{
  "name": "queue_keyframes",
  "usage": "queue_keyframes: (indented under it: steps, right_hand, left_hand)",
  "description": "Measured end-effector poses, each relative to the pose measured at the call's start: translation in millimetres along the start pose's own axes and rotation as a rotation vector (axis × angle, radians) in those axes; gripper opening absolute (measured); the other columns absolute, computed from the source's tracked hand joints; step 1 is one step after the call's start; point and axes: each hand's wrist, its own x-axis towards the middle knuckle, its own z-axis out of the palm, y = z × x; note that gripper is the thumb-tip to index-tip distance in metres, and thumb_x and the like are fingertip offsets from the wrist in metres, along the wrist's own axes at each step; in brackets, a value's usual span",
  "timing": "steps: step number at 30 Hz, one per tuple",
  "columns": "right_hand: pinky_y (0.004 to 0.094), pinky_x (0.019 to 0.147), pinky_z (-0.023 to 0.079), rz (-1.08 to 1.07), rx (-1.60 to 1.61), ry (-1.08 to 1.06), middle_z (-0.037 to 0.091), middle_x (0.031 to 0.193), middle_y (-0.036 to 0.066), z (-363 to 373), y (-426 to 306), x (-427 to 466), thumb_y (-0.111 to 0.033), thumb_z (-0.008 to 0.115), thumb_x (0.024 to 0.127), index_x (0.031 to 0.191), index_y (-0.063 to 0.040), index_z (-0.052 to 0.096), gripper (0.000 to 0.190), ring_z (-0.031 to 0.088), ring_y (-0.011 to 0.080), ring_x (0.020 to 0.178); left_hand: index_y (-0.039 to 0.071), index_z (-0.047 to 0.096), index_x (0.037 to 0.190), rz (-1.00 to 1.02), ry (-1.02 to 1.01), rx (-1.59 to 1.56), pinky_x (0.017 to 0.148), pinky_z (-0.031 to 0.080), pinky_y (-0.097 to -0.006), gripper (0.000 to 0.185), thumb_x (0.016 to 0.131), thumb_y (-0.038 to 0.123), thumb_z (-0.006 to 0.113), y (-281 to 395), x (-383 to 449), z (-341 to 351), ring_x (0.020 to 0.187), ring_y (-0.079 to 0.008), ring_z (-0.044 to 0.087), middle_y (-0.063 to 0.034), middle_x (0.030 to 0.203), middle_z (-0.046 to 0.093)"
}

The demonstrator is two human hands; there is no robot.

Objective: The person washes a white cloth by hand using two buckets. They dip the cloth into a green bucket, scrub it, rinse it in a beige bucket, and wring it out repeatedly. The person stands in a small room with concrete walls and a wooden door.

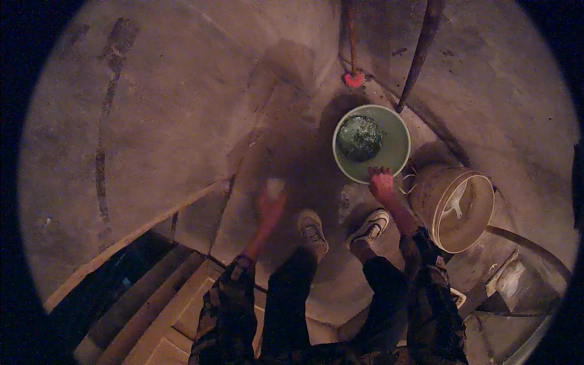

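A pale green bucket (pixel 394 146) stands on the floor before me, with a shiny, dark, rippled patch of liquid (pixel 360 139) inside at its bottom. My right hand (pixel 382 183) grips the near side of its rim, fingers curled over the edge. Out to the left, apart from the bucket, my left hand (pixel 270 205) holds a small pale block-like object (pixel 275 187). Blur and dim light hide what that object is. Both my shoes (pixel 313 230) are on the floor between the two hands.
A tan bucket (pixel 422 191) leans to the right, a white object (pixel 456 200) inside it. Beyond the green bucket are a dark pole (pixel 417 59) and a thin rod (pixel 352 36) with a red end (pixel 353 80). Wooden boards (pixel 150 296) lie at lower left.
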Motion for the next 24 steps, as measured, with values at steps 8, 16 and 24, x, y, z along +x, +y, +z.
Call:
queue_keyframes:
  steps: [8, 16, 24]
  right_hand:
    - [0.0461, 0.066, 0.045, -0.037, 0.184, -0.089, 0.062, 0.088, 0.016, -15, -10, 26, -0.01, 0.058, 0.068, 0.091, -0.006, 0.06, 0.023, 0.059, 0.033, 0.083]
    - [0.0463, 0.054, 0.043, 0.171, 0.454, 0.232, 0.059, 0.067, 0.017, -98, -58, -17, -0.017, 0.06, 0.079, 0.087, -0.005, 0.061, 0.014, 0.058, 0.0373, 0.063]
    - [0.0327, 0.067, 0.049, 0.679, 1.084, 0.395, 0.067, 0.079, 0.011, -237, -122, -148, -0.019, 0.066, 0.084, 0.099, 0.002, 0.064, 0.026, 0.06, 0.0176, 0.071]
  left_hand:
    - [0.0, 0.056, 0.114, -0.207, -0.03, -0.113, 0.076, 0.049, -0.0307, 0.044, 0.076, 0.016, 0.072, -34, -110, -89, 0.087, -0.0153, 0.058, -0.0077, 0.101, 0.061]
    - [0.005, 0.053, 0.118, -0.413, -0.095, -0.093, 0.064, 0.049, -0.0301, 0.05, 0.074, 0.017, 0.074, -66, -148, -109, 0.078, -0.0133, 0.057, -0.0062, 0.097, 0.06]
    - [0.01, 0.049, 0.123, -0.529, -0.123, -0.388, 0.047, 0.045, -0.0282, 0.052, 0.077, 0.017, 0.071, -72, -141, -141, 0.065, -0.0144, 0.056, -0.0032, 0.088, 0.06]
